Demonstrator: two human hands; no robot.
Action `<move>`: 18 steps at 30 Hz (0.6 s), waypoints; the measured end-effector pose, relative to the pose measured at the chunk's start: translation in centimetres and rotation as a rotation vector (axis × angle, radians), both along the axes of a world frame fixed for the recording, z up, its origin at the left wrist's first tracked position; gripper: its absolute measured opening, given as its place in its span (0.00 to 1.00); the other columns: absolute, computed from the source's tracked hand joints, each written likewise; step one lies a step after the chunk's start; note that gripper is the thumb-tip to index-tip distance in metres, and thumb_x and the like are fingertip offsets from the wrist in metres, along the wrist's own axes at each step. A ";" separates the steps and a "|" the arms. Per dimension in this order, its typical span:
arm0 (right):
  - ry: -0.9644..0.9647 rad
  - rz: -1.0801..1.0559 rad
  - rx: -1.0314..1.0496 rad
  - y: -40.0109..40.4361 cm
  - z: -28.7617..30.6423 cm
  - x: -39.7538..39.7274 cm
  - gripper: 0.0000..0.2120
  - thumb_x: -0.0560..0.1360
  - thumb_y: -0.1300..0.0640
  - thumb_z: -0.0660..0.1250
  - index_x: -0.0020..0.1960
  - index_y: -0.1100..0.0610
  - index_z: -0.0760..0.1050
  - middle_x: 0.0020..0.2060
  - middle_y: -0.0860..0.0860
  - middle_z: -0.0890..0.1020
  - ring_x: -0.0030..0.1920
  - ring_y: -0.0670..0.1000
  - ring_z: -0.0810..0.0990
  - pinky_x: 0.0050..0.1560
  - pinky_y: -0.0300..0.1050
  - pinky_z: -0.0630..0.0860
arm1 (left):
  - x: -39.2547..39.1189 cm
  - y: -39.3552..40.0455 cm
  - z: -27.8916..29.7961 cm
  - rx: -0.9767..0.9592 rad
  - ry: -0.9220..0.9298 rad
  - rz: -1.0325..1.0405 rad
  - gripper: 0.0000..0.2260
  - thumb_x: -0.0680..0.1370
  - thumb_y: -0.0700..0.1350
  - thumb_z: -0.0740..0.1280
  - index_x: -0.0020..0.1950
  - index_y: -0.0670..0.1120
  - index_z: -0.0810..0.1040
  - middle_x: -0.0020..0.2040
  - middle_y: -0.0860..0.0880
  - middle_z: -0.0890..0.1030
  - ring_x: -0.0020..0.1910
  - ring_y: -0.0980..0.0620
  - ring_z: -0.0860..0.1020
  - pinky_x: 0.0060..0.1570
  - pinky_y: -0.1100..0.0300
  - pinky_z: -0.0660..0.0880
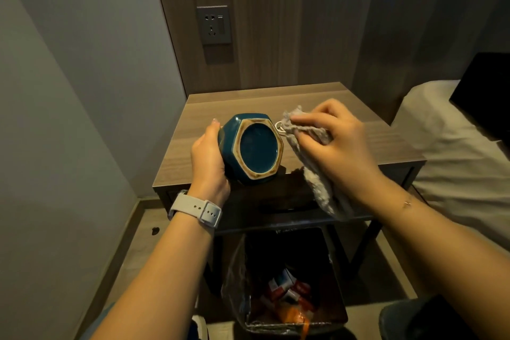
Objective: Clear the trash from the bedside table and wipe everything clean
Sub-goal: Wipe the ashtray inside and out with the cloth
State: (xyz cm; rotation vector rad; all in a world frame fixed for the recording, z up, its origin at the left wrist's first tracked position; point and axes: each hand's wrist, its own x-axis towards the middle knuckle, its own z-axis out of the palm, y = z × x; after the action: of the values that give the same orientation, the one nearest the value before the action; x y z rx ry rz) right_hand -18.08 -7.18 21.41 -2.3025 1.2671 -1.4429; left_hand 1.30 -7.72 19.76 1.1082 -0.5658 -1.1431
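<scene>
Standing against the wall: one table [358,141], wood top. Below its front, one lined bin [289,284] holding red-and-white packets and an orange wrapper; print too small to read. Above the tabletop, one teal hexagonal pot [256,146], tilted with base toward the camera, gripped by the left hand [207,157]. Beside it, one grey cloth [311,157], pinched in the right hand [345,143].
</scene>
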 end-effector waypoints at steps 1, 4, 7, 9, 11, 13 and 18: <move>0.001 -0.026 -0.015 -0.2 -0.2 1.0 0.16 0.75 0.56 0.69 0.62 0.53 0.78 0.48 0.49 0.75 0.47 0.42 0.73 0.47 0.40 0.75 | -0.3 0.2 -0.1 0.000 0.012 -0.016 0.12 0.79 0.55 0.64 0.50 0.47 0.79 0.45 0.47 0.81 0.47 0.47 0.80 0.56 0.46 0.76; 0.114 -0.026 0.009 1.2 -2.6 2.2 0.17 0.75 0.57 0.70 0.63 0.53 0.77 0.49 0.51 0.74 0.48 0.47 0.75 0.46 0.48 0.78 | -1.0 0.7 -0.3 -0.006 0.038 -0.032 0.10 0.79 0.53 0.64 0.47 0.47 0.79 0.39 0.49 0.81 0.42 0.49 0.80 0.51 0.50 0.78; 0.295 0.074 0.058 3.6 -3.7 0.7 0.15 0.73 0.55 0.69 0.60 0.50 0.79 0.49 0.49 0.76 0.47 0.48 0.76 0.45 0.48 0.78 | -0.2 0.5 0.1 -0.004 0.036 0.016 0.09 0.78 0.52 0.65 0.46 0.48 0.80 0.38 0.51 0.81 0.40 0.52 0.80 0.46 0.53 0.78; 0.097 0.038 0.093 3.3 -2.6 -0.6 0.13 0.73 0.55 0.69 0.58 0.50 0.80 0.47 0.47 0.76 0.47 0.45 0.76 0.46 0.42 0.76 | 0.4 0.4 0.5 -0.030 0.073 0.013 0.09 0.78 0.52 0.66 0.45 0.48 0.81 0.39 0.50 0.83 0.42 0.51 0.81 0.48 0.53 0.79; -0.261 -0.008 0.246 1.9 -0.9 -1.3 0.11 0.75 0.56 0.69 0.57 0.49 0.80 0.49 0.45 0.78 0.49 0.43 0.78 0.49 0.35 0.74 | 0.5 0.8 0.7 -0.102 0.058 -0.030 0.09 0.78 0.51 0.66 0.46 0.47 0.81 0.41 0.49 0.83 0.43 0.50 0.81 0.50 0.51 0.78; -0.502 0.082 0.538 1.0 0.4 -0.9 0.13 0.76 0.53 0.67 0.61 0.51 0.78 0.52 0.46 0.81 0.50 0.41 0.81 0.47 0.33 0.75 | 0.0 1.3 0.5 -0.160 0.054 -0.086 0.10 0.79 0.50 0.64 0.46 0.46 0.81 0.41 0.49 0.82 0.40 0.52 0.81 0.48 0.53 0.79; -0.635 0.382 0.943 0.6 -0.2 1.0 0.17 0.76 0.51 0.66 0.61 0.58 0.77 0.50 0.52 0.85 0.46 0.45 0.85 0.40 0.33 0.78 | -1.6 2.1 0.2 -0.158 0.102 -0.142 0.12 0.79 0.51 0.62 0.46 0.46 0.81 0.41 0.49 0.82 0.37 0.54 0.81 0.44 0.56 0.78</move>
State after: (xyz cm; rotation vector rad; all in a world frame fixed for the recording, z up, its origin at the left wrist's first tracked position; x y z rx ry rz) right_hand -17.06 -6.60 21.22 -1.2300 0.9278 -0.9815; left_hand -0.32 -5.59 19.93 0.8805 -0.6513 -1.2472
